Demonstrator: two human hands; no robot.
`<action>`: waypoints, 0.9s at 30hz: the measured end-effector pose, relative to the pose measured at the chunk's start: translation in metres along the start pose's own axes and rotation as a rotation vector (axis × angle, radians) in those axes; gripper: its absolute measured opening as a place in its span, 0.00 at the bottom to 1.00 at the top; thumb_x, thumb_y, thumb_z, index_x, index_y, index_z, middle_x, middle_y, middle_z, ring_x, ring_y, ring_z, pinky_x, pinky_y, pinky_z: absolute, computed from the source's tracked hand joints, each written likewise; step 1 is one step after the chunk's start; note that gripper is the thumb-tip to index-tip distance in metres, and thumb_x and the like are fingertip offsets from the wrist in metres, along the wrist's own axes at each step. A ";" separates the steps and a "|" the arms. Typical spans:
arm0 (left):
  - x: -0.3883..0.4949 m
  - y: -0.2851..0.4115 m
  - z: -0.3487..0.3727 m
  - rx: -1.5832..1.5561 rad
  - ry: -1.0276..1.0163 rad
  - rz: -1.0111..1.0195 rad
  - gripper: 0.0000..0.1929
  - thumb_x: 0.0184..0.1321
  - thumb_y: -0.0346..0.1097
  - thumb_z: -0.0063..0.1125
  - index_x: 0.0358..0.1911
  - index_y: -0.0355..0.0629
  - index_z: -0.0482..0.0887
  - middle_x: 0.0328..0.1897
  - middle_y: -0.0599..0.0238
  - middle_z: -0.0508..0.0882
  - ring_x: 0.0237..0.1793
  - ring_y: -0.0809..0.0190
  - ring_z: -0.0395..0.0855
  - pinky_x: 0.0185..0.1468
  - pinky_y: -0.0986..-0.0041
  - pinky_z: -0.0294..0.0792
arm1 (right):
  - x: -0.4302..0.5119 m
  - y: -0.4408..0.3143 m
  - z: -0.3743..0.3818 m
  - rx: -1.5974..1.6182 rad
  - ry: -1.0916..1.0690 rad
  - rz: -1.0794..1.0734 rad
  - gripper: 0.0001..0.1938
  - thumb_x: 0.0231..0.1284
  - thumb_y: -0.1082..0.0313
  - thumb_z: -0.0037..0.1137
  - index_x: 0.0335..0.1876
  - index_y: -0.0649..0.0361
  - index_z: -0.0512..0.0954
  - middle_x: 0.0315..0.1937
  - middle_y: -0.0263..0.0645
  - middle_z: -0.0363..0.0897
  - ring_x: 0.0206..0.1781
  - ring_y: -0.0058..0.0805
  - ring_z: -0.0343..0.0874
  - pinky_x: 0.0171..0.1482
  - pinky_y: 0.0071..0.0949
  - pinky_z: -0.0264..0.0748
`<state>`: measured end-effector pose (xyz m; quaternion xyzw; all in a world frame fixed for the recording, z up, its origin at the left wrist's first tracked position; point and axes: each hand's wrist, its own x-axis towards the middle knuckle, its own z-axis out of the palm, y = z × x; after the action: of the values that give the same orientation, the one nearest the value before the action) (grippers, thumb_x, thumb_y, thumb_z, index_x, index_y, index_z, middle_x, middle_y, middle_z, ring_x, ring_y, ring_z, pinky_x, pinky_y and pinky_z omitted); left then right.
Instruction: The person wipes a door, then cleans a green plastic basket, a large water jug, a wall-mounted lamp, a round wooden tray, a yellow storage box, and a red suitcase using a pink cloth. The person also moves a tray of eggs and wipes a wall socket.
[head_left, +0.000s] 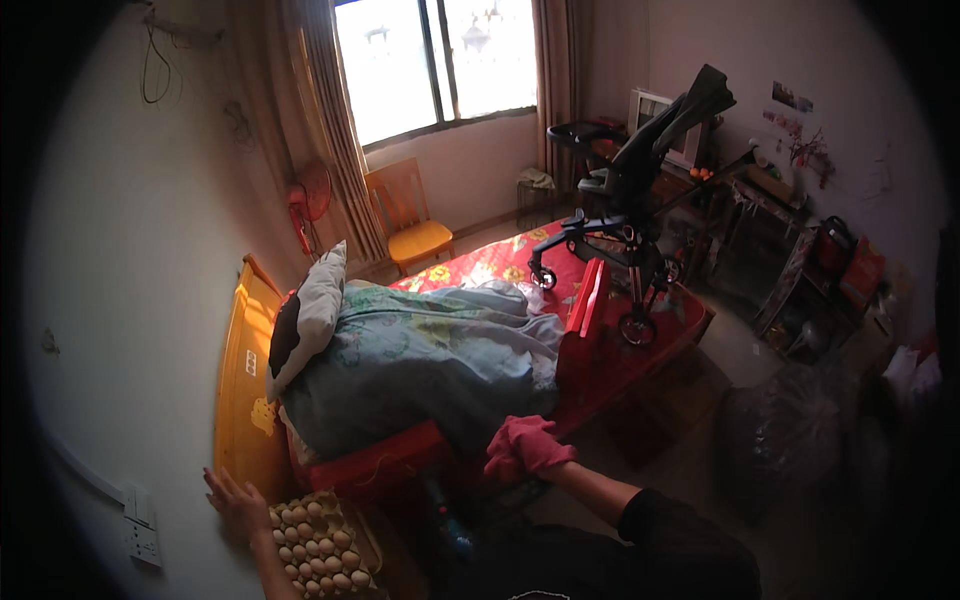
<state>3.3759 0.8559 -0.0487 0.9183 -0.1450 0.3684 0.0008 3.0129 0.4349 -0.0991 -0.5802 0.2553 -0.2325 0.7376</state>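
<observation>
My left hand (238, 502) is bare, with its fingers spread and nothing in it. It is by the lower end of the yellow wooden headboard (244, 375), close to the white wall; whether it touches either is unclear. Just right of that hand, a cardboard tray (367, 544) holds many brown eggs (319, 547). My right hand is covered by a bunched pink cloth (529, 450) that it grips, so its fingers are hidden. The cloth is in front of the bed's near side, below a grey-green quilt (427, 360).
A folded stroller (630, 187) stands on the red flowered mattress (495, 262). A cow-patterned pillow (311, 319) leans on the headboard. Beyond are a wooden chair (416, 232) and a red fan (309, 195). A large plastic bag (780, 435) sits on the floor at right, near cluttered shelves (780, 262).
</observation>
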 end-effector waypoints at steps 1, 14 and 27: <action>-0.017 0.037 -0.010 -0.090 -0.125 0.030 0.25 0.65 0.36 0.58 0.65 0.37 0.74 0.80 0.47 0.60 0.80 0.48 0.56 0.80 0.48 0.49 | -0.002 0.006 -0.017 0.080 0.047 0.034 0.12 0.60 0.66 0.42 0.25 0.60 0.76 0.24 0.47 0.81 0.22 0.38 0.78 0.27 0.32 0.75; -0.210 0.361 -0.066 -0.955 -0.825 0.271 0.17 0.76 0.42 0.46 0.44 0.39 0.87 0.43 0.58 0.89 0.46 0.54 0.86 0.61 0.60 0.71 | -0.032 0.007 -0.178 -0.905 0.008 -0.735 0.13 0.32 0.77 0.66 0.20 0.56 0.69 0.21 0.38 0.70 0.29 0.41 0.73 0.39 0.33 0.71; -0.196 0.552 -0.121 -2.154 -1.634 0.080 0.27 0.65 0.36 0.64 0.67 0.36 0.75 0.72 0.52 0.75 0.69 0.55 0.75 0.70 0.66 0.68 | -0.029 -0.003 -0.215 -0.560 0.052 -0.328 0.12 0.60 0.65 0.61 0.45 0.61 0.78 0.46 0.44 0.82 0.49 0.42 0.80 0.53 0.39 0.76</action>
<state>3.0126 0.3923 -0.1512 0.4113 -0.3448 -0.5745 0.6180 2.8521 0.2944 -0.1355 -0.7879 0.2311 -0.2837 0.4954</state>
